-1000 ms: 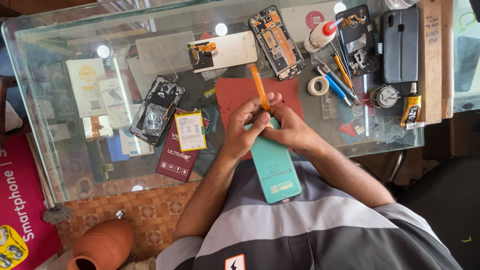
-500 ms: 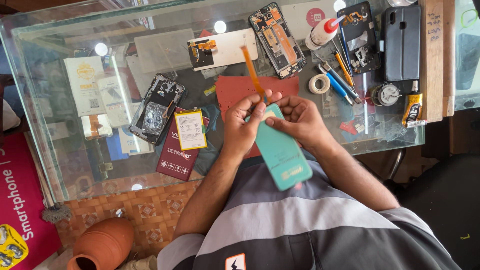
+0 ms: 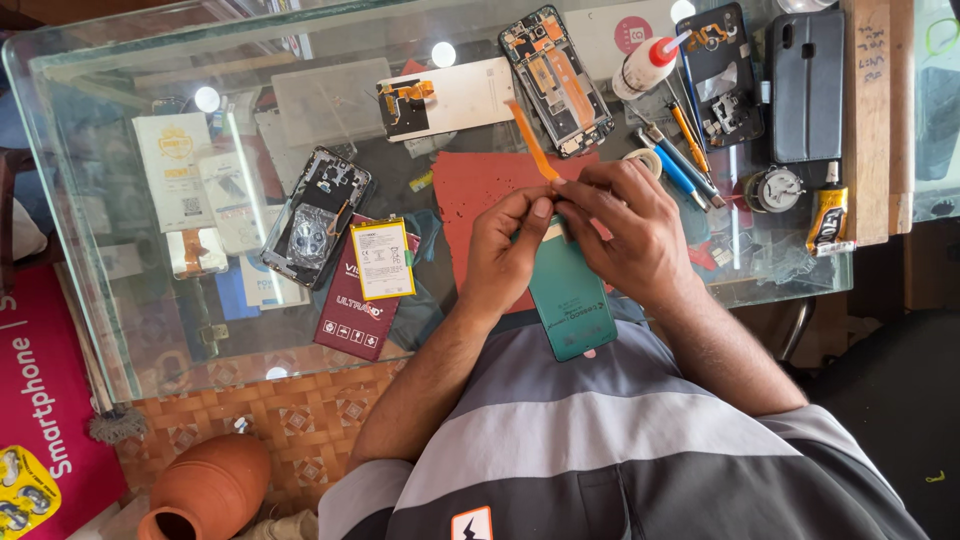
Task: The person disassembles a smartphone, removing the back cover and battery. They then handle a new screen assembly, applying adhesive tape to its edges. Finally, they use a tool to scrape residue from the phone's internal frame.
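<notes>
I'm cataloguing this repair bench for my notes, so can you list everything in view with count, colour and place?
teal panel: 1, teal, held over the table's near edge
orange strip: 1, orange, rising from the fingertips
red mat: 1, red, table centre
opened phones: 3, dark, two at the back, one left of centre
white back cover: 1, white, back centre
battery: 1, yellow-edged, on a maroon box
glue bottle: 1, white with red cap, back right
tape roll: 1, pale, beside the mat
dark case: 1, right
glass table: 1, clear
clay pot: 1, terracotta, on the floor
left hand: pinching the panel's top
right hand: pinching the strip's base
</notes>
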